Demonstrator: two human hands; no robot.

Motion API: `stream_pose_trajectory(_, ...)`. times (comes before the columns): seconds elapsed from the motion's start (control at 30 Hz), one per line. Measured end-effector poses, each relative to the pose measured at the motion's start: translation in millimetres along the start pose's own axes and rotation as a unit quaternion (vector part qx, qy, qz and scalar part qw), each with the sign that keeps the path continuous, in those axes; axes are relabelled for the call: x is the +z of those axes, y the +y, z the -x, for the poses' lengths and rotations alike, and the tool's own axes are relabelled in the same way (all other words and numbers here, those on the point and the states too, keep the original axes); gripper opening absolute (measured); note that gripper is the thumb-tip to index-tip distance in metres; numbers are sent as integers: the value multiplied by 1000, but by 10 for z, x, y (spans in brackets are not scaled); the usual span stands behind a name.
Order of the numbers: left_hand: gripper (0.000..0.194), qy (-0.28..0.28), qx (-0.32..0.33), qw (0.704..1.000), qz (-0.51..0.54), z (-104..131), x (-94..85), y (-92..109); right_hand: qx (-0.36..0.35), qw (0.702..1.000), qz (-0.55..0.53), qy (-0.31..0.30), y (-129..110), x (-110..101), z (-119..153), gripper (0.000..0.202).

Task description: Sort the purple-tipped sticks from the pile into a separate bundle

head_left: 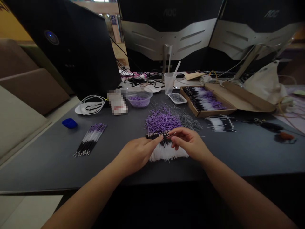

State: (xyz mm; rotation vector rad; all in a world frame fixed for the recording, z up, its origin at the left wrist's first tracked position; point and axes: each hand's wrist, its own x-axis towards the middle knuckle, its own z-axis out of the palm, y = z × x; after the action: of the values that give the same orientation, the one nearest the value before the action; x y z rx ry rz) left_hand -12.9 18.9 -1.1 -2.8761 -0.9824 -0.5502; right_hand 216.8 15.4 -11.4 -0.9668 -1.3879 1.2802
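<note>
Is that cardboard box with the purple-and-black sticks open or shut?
Open: the cardboard box has its lid folded back, exposing the sticks.

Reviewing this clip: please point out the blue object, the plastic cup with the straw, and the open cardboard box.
blue object (69, 123): head view, middle of its side
plastic cup (168, 84): head view, its wall
cardboard box (215, 113): head view, near side wall

Two AOC monitors, one computer tower, one plastic cup with one straw, one round clear tub, one small white tray, one open cardboard box, one blue cup-shaped piece, one coiled white cable. One heap of purple tubes, one of grey pieces; three groups of slim sticks on the bench: one purple-white-black, two white-and-black. Individual sticks and tubes lie too dense to count.
</note>
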Motion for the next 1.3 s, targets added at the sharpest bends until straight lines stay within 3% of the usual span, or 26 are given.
stream_pose_trajectory(0.17, 32, 26, -25, 998, 42, -27, -18, 7, -33, 997, 9, 68, -14, -27, 13, 15)
stream_pose_trajectory(0.3, 21, 114, -162, 968, 155, -49, -100, -68, -55, 989, -38, 129, -7, -47, 5, 10)
stream_pose_trajectory(0.4, 19, 169, -260, 884, 351, -69, -197, -130, -42, 989, -57, 131, -3, -51, 1, 10)
stream_pose_trajectory(0.47, 20, 184, -287, 807, 482, -86, -253, -145, -30, 992, -49, 113, -4, -42, 7, 12)
stream_pose_trajectory(0.53, 19, 191, -300, 750, 558, -103, -285, -142, -18, 995, -31, 92, -9, -29, 17, 14)
stream_pose_trajectory(0.67, 21, 231, -323, 704, 588, -124, -269, -146, 5, 998, 1, 65, -38, -1, 37, 16)
stream_pose_trajectory(0.9, 22, 281, -355, 726, 518, -126, -234, -238, -18, 997, 46, 57, -66, 18, 46, 14)
stream_pose_trajectory(0.97, 22, 289, -361, 748, 476, -103, -306, -284, -26, 996, 55, 61, -63, 4, 38, 13)
stream_pose_trajectory(1.07, 28, 280, -370, 808, 364, -18, -504, -403, -32, 995, 67, 71, -74, -15, 23, 14)
stream_pose_trajectory(1.2, 38, 217, -428, 858, 183, 163, -829, -686, -35, 994, 81, 68, -104, -22, 13, 15)
stream_pose_trajectory(1.3, 33, 97, -486, 867, 57, 293, -997, -983, -35, 994, 86, 65, -115, -27, 8, 15)
